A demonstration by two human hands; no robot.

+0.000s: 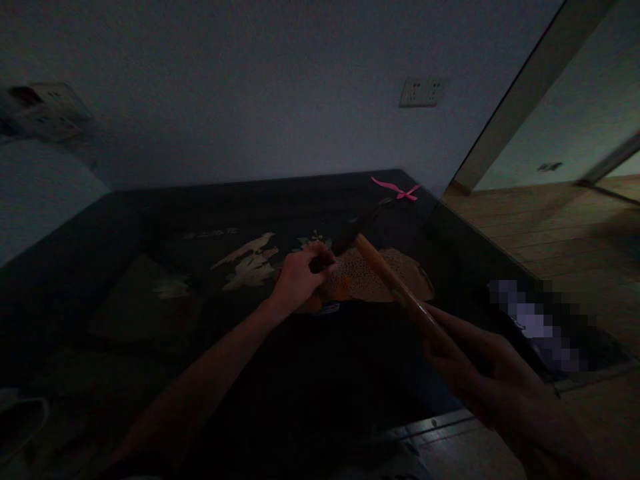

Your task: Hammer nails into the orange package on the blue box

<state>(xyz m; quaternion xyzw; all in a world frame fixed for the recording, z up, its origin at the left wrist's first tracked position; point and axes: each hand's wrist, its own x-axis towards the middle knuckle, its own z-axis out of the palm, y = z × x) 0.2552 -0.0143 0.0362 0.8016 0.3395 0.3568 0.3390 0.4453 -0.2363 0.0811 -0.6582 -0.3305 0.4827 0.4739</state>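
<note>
My right hand [480, 373] is wrapped round a light wooden stick [400, 283], which slants up and to the left. Its far end is above a brown, dotted flat piece [400, 267] lying on the dark surface; I cannot tell what this piece is or whether the stick touches it. At the left side of the piece, the thumb and forefinger of my left hand [300, 273] are pinched together. Whatever is between them is too dark to make out. A small blue and white label-like item [329, 309] shows below that hand.
A dark table [300, 373] with a painted bird [250, 247] stands against a pale wall. On its far right corner lies a pink ribbon [400, 191]. A blurred-out dark oblong object [535, 327] is at the right edge. Wall sockets [423, 92] are behind.
</note>
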